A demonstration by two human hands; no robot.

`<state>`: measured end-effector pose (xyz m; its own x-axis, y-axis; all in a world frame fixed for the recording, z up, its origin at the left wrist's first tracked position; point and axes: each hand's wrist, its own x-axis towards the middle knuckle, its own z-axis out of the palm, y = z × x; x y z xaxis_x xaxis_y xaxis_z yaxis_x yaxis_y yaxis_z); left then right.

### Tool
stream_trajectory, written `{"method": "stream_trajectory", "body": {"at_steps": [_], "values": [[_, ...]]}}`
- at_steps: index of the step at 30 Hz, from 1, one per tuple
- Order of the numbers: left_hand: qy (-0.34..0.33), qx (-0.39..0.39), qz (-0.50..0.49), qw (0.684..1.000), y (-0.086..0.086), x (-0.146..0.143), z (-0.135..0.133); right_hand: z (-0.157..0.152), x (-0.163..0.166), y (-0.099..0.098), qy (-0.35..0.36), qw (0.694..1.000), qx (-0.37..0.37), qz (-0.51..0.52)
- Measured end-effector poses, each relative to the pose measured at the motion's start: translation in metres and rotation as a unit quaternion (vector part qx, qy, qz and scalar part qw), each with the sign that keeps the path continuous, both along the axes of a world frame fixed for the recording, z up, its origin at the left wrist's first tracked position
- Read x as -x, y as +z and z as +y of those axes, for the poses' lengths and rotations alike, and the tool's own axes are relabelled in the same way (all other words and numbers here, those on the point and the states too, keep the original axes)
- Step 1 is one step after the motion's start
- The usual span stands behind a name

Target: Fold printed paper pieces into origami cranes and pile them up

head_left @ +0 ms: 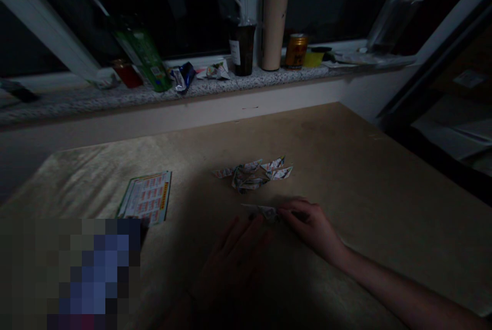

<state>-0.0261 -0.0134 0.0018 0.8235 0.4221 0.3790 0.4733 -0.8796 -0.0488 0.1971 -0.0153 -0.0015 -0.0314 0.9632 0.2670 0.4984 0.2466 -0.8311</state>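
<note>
My right hand point(305, 220) pinches the right end of a small folded paper piece point(267, 211) low over the table. In deep shadow, my left hand point(234, 253) lies just left of it and nearer to me, its fingers stretched out and apart. Whether its fingertips touch the paper is too dark to tell. Just beyond both hands sits a cluster of printed paper folded into pointed shapes point(249, 175). To the left lies a flat stack of printed sheets point(148, 197) with red and white panels.
On the granite windowsill point(207, 88) behind the table point(307, 135) stand a green bottle point(148, 61), a dark drink cup with a straw point(243, 48), a tall beige flask point(274, 17) and a gold can point(295, 52). Crumpled wrappers point(182, 76) lie there too. A pixelated patch covers the lower left.
</note>
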Motion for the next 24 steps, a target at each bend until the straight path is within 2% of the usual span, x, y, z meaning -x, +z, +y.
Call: {"method": "stream_trajectory", "body": {"at_steps": [6, 16, 20, 24], "values": [[0.019, 0.019, 0.047, 0.999, -0.0017, -0.0001, 0.0010, 0.0025, -0.0026, -0.0037, -0.005, 0.998, -0.013, -0.065], [0.026, 0.030, 0.049, 0.998, -0.0019, -0.0003, 0.0016, 0.0050, -0.0003, -0.0019, 0.050, 0.998, 0.029, -0.020], [0.031, 0.059, 0.073, 0.995, -0.0017, -0.0019, 0.0028, 0.0036, -0.0013, -0.0051, 0.025, 0.996, 0.030, -0.083], [0.033, 0.120, 0.103, 0.987, 0.0004, -0.0029, 0.0037, 0.0030, -0.0019, -0.0087, -0.002, 0.987, 0.006, -0.162]]}}
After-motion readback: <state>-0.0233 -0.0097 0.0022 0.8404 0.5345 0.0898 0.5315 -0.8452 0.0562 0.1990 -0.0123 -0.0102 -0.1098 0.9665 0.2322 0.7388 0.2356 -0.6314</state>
